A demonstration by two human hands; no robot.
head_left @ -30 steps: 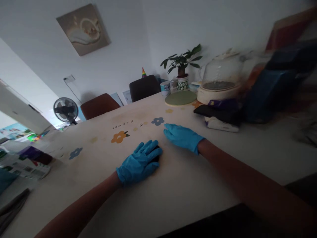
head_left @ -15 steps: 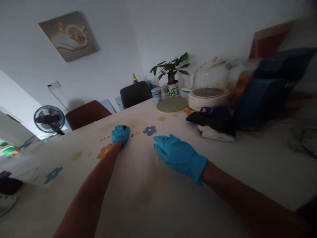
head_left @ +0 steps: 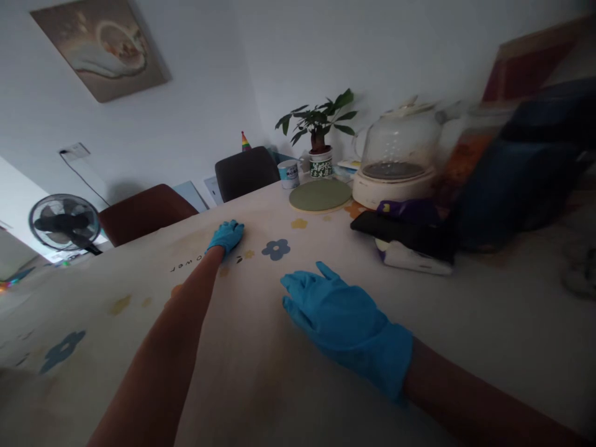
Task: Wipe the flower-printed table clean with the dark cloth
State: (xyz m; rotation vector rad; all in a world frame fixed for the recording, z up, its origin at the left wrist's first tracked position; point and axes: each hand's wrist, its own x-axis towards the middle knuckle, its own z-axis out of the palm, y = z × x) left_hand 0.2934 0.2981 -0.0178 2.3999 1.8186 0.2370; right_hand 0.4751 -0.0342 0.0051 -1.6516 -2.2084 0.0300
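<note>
Both my hands wear blue gloves and rest on a pale tablecloth [head_left: 261,366] printed with flowers. My left hand [head_left: 226,234] is stretched far out, fingers held together and curled down onto the cloth beside a blue flower print [head_left: 275,249]; whatever lies under it is hidden. My right hand [head_left: 342,320] lies flat and nearer to me, fingers spread and holding nothing.
At the back right stand a glass-domed cooker [head_left: 395,164], a round green mat [head_left: 320,194], a potted plant [head_left: 319,133] and a cup [head_left: 289,174]. A black flat item [head_left: 400,231] and a blue bag [head_left: 516,180] lie right. Two chairs [head_left: 144,211] and a fan [head_left: 65,223] stand beyond the far edge.
My left hand slid from close in front of me far across the table, with a small dark thing showing under its fingers earlier. My right hand stayed flat and now looks nearer.
</note>
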